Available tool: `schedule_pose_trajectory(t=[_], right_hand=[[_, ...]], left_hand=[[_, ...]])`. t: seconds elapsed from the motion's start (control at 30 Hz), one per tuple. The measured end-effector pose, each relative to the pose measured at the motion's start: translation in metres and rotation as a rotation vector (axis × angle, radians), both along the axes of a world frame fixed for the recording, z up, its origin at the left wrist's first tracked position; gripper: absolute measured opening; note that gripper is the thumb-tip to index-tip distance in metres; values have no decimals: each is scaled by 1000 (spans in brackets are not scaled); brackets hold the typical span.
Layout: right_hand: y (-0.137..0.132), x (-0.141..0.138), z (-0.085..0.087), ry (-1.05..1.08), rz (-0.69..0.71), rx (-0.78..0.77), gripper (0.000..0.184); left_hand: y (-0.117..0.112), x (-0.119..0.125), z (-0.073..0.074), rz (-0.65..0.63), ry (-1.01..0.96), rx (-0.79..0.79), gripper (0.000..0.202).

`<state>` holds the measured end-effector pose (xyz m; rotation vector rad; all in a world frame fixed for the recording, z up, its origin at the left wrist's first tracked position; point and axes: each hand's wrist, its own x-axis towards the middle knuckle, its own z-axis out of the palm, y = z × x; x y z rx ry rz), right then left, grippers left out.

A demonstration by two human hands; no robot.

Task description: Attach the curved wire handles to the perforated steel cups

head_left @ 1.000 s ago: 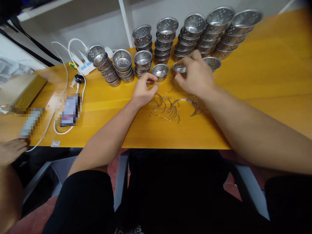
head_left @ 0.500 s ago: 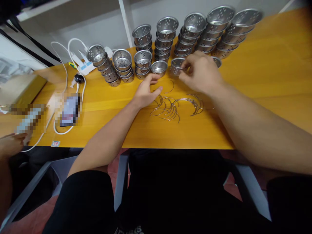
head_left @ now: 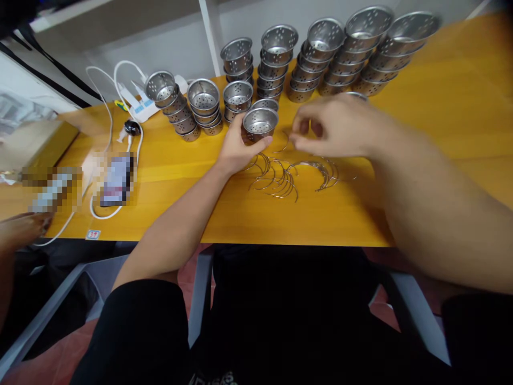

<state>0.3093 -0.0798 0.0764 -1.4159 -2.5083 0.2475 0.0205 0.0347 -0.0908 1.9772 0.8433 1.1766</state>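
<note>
My left hand [head_left: 236, 147] is closed round a small perforated steel cup [head_left: 260, 122] and holds it just above the yellow table [head_left: 441, 133]. My right hand [head_left: 332, 131] is to the right of the cup, with thumb and forefinger pinched at the end of a thin curved wire [head_left: 282, 146]. A loose pile of similar curved wires [head_left: 288, 176] lies on the table just in front of both hands. Another single cup [head_left: 265, 104] stands right behind the held one.
Several stacks of steel cups [head_left: 320, 59] line the table's back edge, with shorter stacks [head_left: 204, 104] to the left. A white power strip with cables [head_left: 136, 107] and a blurred phone [head_left: 114, 179] lie at the left. Another person's hand [head_left: 20, 227] shows at the left edge.
My left hand has taken hold of a cup and lifted it toward me. My right hand let go of the cup it held at the back and came down to the wire.
</note>
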Motion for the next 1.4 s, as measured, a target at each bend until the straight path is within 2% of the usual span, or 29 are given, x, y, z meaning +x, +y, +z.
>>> schedule_pose_trajectory(t=[0.07,0.13,0.3,0.4,0.6,0.77,0.9,1.1,1.23,1.4], right_hand=[[3,2,2,-140,84,-164,16],[6,1,-1,-201,124,-249,19],[11,-10,-14,-240,153,-294,11],[14,-12,-21,-234,128,-308,16],[9,-22,-20,-325,92,-283,13],[3,-32,-18,-417,59,-276,7],[3,-38,-18,-465,51,-251,4],[-5,-48,-4,-542,78,-238,4],[-6,-44,-3,-564,112,-238,7],[4,-26,-13,-447,124,-178,5]], left_hand=[[1,-1,-1,5,7,-7,98],[2,-1,-3,7,11,4,98],[5,1,-6,68,44,142,91],[7,-1,-5,118,89,226,81],[3,0,-3,130,71,191,78],[-3,6,2,86,34,53,92],[-7,8,9,76,47,53,92],[-21,10,26,97,31,3,96],[-25,8,30,105,47,31,100],[-17,4,24,155,45,104,89]])
